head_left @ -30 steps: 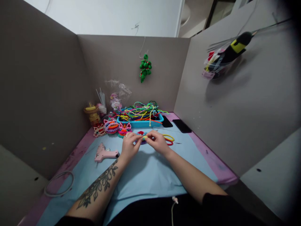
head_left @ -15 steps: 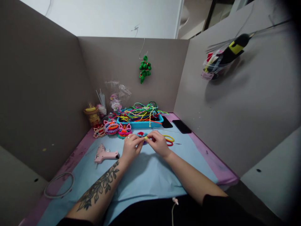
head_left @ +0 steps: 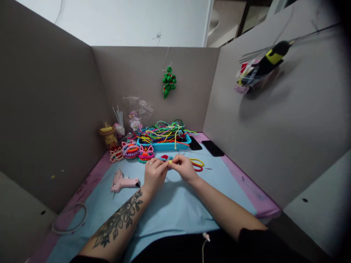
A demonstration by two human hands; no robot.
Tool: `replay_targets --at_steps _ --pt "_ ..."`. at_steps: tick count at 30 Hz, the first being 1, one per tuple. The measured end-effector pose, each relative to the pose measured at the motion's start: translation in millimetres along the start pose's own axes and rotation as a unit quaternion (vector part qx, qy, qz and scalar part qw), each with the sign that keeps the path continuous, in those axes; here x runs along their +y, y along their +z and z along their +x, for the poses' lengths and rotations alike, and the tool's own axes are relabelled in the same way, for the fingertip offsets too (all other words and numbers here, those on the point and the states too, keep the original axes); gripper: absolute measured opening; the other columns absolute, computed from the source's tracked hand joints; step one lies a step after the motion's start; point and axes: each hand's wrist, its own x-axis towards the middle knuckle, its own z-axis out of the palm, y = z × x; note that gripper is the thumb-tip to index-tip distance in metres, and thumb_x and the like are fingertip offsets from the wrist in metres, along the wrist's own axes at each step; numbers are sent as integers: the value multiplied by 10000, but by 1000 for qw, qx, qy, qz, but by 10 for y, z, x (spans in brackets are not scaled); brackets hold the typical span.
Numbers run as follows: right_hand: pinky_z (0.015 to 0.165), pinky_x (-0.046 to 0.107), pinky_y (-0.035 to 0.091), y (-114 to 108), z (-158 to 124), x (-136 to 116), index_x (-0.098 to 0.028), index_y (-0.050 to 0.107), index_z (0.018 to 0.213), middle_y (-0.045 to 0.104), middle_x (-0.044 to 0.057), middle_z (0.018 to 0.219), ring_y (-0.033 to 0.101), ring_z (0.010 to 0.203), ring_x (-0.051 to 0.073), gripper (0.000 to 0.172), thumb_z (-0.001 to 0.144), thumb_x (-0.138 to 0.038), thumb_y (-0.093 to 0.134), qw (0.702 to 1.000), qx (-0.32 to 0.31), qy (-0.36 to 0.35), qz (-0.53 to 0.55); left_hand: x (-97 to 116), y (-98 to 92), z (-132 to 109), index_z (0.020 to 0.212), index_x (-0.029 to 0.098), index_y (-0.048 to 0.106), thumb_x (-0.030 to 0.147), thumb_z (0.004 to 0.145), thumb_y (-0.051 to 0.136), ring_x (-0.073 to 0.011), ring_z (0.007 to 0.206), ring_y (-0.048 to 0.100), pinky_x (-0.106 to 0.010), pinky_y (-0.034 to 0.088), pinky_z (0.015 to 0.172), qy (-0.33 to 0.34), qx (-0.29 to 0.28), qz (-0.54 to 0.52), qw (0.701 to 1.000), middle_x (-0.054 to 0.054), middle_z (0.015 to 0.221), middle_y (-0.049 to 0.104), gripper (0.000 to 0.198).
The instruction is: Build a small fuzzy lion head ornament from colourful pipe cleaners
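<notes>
My left hand and my right hand meet over the light blue mat, fingers pinched together on a small pipe-cleaner piece with red, blue and yellow-green parts. Most of the piece is hidden by my fingers. Just behind it lie red and yellow pipe-cleaner loops. A blue tray heaped with coloured pipe cleaners stands farther back.
A pink glue gun lies left of my hands. Finished fuzzy animal faces sit at the back left beside a yellow spool. Two dark phones lie at the back right. A wire ring rests near left. Grey partition walls enclose the desk; a green ornament hangs on the back wall.
Both hands stay pinched on the small piece with only slight finger shifts. The view has tilted a little.
</notes>
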Motion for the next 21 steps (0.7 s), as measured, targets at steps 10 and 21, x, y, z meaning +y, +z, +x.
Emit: replay_targets --at_steps 10,21 --pt "513 218 350 79 -34 43 -176 500 595 449 -55 551 394 530 85 259 657 -331 698 998 -27 -32 -56 -58 -54 11 885 218 692 206 814 565 -196 799 550 -353 356 743 14 -20 37 999 -51 770 683 146" --pt "611 252 438 -134 -31 -32 -215 637 971 564 35 843 518 710 137 183 797 -231 581 967 -39 -192 -164 -63 -61 98 773 144 686 369 786 576 -158 713 571 -267 435 660 -277 -150 -350 882 -50 756 662 250"
